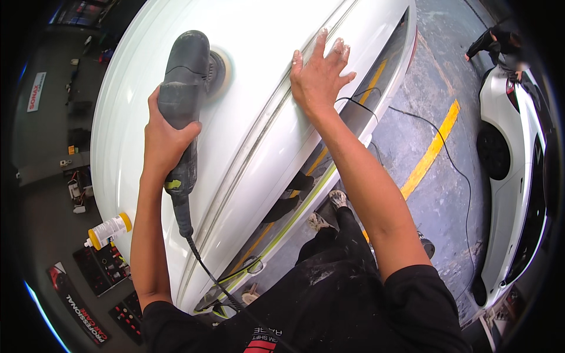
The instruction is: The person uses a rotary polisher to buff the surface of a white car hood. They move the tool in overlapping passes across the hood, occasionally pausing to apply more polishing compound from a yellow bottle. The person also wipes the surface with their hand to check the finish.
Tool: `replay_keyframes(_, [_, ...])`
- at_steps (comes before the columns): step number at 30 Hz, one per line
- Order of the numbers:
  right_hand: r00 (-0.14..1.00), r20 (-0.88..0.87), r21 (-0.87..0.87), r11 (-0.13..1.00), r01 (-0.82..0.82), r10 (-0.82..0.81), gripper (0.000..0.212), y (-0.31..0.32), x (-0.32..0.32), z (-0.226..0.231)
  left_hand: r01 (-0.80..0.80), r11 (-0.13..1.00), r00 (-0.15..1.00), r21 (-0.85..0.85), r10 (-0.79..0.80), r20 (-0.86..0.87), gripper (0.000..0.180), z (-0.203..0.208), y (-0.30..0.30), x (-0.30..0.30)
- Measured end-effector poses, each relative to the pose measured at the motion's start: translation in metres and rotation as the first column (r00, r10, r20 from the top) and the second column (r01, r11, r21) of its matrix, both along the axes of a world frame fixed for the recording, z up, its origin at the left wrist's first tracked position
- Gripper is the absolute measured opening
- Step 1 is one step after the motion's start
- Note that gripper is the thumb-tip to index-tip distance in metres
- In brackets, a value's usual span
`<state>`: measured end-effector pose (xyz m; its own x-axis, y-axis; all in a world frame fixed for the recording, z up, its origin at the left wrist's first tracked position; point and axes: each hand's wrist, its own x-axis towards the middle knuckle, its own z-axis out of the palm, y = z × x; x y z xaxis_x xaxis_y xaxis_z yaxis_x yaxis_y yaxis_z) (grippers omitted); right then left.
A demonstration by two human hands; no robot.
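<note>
My left hand (pixel 166 141) is wrapped round the dark body of a corded polisher (pixel 187 65). The polisher's round pad (pixel 220 74) rests against the glossy white roof (pixel 259 65) of a car. A power cord (pixel 200 254) runs from the polisher's lower end toward my body. Farther right, my right hand (pixel 321 85) lies on the roof near its long groove, fingers spread and holding nothing. White residue covers its fingertips. Below the roof edge, the dark side windows (pixel 359 112) show reflections, and a yellow-green strip (pixel 294 215) runs along the car's side.
A white bottle with a yellow base (pixel 110 232) is by the roof's left edge; its support is unclear. Thin cables (pixel 465 176) cross the grey floor past a yellow line (pixel 432 150). At right stands another white car (pixel 509 194), with a person (pixel 500 47) near its far end.
</note>
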<state>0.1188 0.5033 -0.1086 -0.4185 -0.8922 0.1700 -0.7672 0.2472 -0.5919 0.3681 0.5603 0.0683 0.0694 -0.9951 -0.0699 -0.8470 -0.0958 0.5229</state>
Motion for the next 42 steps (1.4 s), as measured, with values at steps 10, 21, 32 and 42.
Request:
replay_keyframes(10, [0.999, 0.035, 0.016, 1.0, 0.003, -0.004, 0.079, 0.001, 0.002, 0.006, 0.02, 1.0, 1.0, -0.012, -0.02, 0.003, 0.098, -0.009, -0.008, -0.002])
replay_keyframes(21, [0.999, 0.043, 0.013, 1.0, 0.012, -0.013, 0.079, 0.001, -0.001, 0.005, -0.019, 0.999, 0.998, 0.048, 0.021, -0.053, 0.097, 0.002, 0.01, 0.013])
replay_keyframes(32, [0.999, 0.012, 0.055, 0.998, 0.033, -0.033, 0.081, -0.001, 0.001, 0.004, 0.118, 0.993, 0.993, 0.004, -0.118, 0.007, 0.099, -0.007, -0.08, -0.041])
replay_keyframes(42, [0.998, -0.041, 0.057, 0.997, 0.043, -0.041, 0.081, -0.001, 0.003, 0.001, 0.113, 0.993, 0.994, -0.033, -0.113, -0.007, 0.1, -0.012, -0.072, -0.033])
